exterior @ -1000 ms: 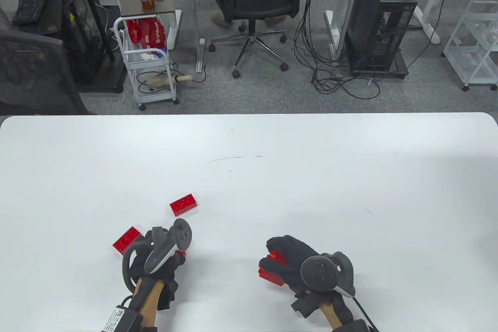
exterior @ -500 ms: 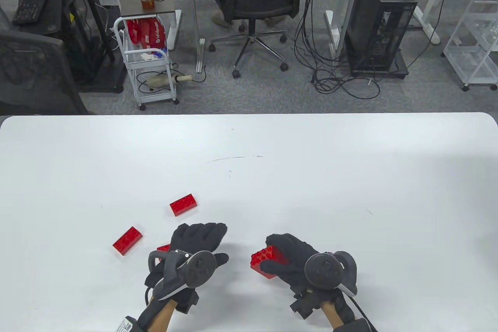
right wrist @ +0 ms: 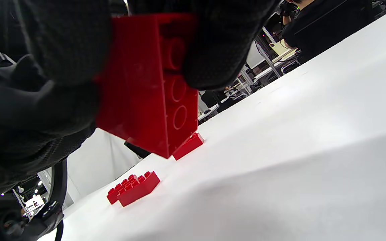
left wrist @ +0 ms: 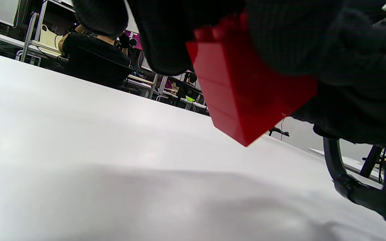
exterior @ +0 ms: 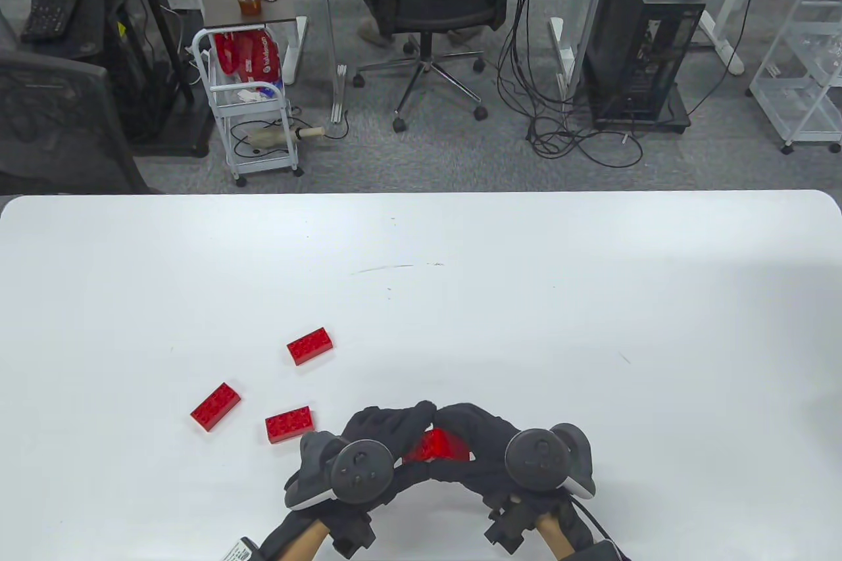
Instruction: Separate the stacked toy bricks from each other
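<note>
Red stacked bricks [exterior: 437, 446] sat clear of the table, gripped between the left hand [exterior: 385, 439] and the right hand [exterior: 483, 439], both closed around the stack. Three loose bricks [exterior: 289, 423] lay left of the hands. Judged step: pulling another brick off, which calls for a prying twist.

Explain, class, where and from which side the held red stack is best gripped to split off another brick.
Judging by the seams, grip the brick stack on opposite long sides: right hand on one layer from the right, left hand on the neighbouring layer from the left, then lever apart.
</note>
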